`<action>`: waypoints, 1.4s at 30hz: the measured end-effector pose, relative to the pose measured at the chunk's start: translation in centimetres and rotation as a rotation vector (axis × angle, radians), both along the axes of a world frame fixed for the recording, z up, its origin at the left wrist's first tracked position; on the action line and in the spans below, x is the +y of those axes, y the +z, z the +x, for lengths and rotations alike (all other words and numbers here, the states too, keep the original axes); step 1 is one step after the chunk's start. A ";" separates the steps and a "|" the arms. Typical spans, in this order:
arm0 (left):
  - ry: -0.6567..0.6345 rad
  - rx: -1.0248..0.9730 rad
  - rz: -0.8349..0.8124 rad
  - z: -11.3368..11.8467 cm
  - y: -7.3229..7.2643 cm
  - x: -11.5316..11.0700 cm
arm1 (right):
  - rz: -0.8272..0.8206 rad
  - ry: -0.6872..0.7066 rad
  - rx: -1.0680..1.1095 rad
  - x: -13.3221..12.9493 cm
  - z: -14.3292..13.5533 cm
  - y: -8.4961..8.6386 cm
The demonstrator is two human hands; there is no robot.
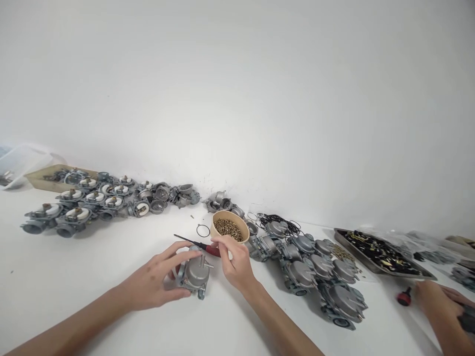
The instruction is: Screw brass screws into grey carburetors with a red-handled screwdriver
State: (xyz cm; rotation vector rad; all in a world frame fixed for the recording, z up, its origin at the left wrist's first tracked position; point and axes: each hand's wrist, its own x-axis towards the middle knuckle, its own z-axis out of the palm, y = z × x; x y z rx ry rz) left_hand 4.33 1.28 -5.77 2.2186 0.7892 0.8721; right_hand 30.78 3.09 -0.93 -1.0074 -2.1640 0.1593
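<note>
My left hand [158, 277] is wrapped round the left side of a grey metal carburetor [196, 273] on the white table, thumb and fingers against its body. My right hand [234, 260] is just right of it, fingers pinched together at the near edge of a round tan tub [244, 232] of small brass screws [227, 228]; what the fingertips hold, if anything, is too small to make out. A screwdriver with a red handle [212, 250] lies behind the carburetor, partly under my right hand. A black rubber ring [203, 230] lies left of the tub.
Open carburetors with white floats [76, 213] stand at the left, before a tan tray [48, 184]. Several closed carburetors [302, 273] stand at the right, near black rings [284, 221]. Further right are a dark tray [386, 254], a red-handled tool [404, 297] and another person's hand [436, 301].
</note>
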 end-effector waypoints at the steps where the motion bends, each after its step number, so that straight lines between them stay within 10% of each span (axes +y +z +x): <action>1: -0.011 -0.043 -0.068 0.0 0.1 0.0 | -0.005 0.033 0.003 -0.7 -0.2 0.7; 6: -0.070 -0.183 -0.306 0.6 0.6 -0.7 | -0.184 0.255 -0.256 -3.3 -1.9 2.6; 12: -0.033 -0.066 0.013 0.0 1.3 0.1 | -0.185 0.034 -0.405 -4.9 -1.7 3.1; 17: 0.417 0.142 0.414 -4.5 3.2 3.7 | -0.033 -0.293 -0.521 -6.4 3.3 2.6; 23: 1.111 0.327 0.348 -11.8 5.6 4.9 | 0.186 -0.626 -0.621 -6.3 10.7 0.8; 28: 1.229 0.347 0.262 -14.3 5.7 4.4 | 0.215 -0.673 -0.670 -5.7 11.9 0.0; 33: 1.113 0.366 0.313 -13.4 6.8 4.3 | 0.299 -0.637 -0.618 -6.0 9.4 0.7; 37: 0.641 0.060 0.460 -11.1 7.7 0.6 | 0.492 -0.441 -0.360 -10.4 6.3 0.6; 42: -0.139 -0.160 -0.272 -8.3 8.7 -9.7 | 0.109 0.225 -0.261 -19.3 -1.8 -8.4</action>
